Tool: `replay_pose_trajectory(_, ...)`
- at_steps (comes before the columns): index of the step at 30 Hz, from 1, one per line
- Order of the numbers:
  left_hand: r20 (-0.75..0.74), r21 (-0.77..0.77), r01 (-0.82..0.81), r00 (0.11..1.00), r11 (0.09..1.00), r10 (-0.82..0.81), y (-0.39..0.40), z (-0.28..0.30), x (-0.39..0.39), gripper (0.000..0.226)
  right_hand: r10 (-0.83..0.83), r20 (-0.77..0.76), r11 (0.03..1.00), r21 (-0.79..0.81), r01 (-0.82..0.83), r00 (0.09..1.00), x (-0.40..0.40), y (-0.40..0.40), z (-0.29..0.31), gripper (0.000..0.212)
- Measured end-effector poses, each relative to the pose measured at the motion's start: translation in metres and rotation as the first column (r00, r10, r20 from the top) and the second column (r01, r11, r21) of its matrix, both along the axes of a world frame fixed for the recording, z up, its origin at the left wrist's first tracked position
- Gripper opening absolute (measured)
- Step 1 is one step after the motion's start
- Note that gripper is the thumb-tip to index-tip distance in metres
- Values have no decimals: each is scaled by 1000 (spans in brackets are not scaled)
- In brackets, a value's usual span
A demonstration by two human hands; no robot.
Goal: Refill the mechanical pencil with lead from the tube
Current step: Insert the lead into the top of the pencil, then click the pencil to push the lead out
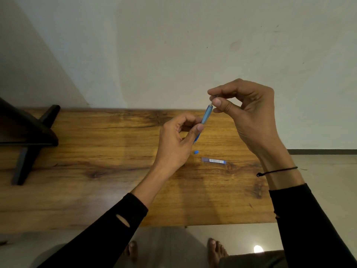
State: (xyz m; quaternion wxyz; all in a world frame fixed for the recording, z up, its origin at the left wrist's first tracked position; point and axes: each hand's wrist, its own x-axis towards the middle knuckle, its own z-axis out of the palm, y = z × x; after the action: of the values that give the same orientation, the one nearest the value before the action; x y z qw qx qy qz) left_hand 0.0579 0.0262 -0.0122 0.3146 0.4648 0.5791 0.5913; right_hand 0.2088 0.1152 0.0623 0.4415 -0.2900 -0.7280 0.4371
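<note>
So I've got the blue mechanical pencil [206, 118] pinched in my left hand [174, 144], thumb and fingers closed around the lower half of the barrel, held up off the desk [96, 151] and tilted so the top end leans up and to the right. My right hand [249, 115] is up at that top end, thumb [222, 105] and forefinger pressed together on something small and dark right above the pencil's whitish tip. Honestly can't tell whether that's a piece of lead or some part of the pencil, it's too tiny. The other fingers of that hand are curled loosely.

The lead tube [214, 161] is lying flat on the wooden desk just below my hands, a clear little case with a white label and a blue end pointing right. Nothing is touching it. A small blue cap [196, 152] sits on the desk just up and left of the tube, near the bottom end of the pencil.

Off to the left there's a dark wooden stand [27, 136] on the desk. Black sleeves on both arms, thin black cord [276, 171] on my right wrist, bare feet on the floor below the desk edge.
</note>
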Motion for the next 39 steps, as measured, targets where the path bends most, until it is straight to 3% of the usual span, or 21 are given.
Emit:
replay_pose_trajectory(12,-12,9,-15,1000,1000,15,-1,1,0,1,-12,86,1000,-26,14,996,-1,1,-5,14)
replay_pose_trajectory(22,1,-2,-12,1000,1000,12,-2,4,-2,8,56,56,992,-114,-49,997,-1,0,-5,14)
replay_pose_trajectory(27,68,-5,11,998,1000,-11,-2,6,-2,6,80,57,988,-134,-72,995,-3,-1,-6,21)
replay_pose_trajectory(31,138,7,44,989,999,-45,-2,13,-1,9,91,121,987,-144,-73,988,-8,-3,-6,12)
replay_pose_trajectory(34,142,20,29,989,999,-32,-1,22,-1,13,100,48,983,-158,-92,994,-11,-8,5,14)
replay_pose_trajectory(39,220,-3,-73,973,997,72,-1,45,-3,22,4,-229,954,-290,-72,973,-13,-22,51,20)
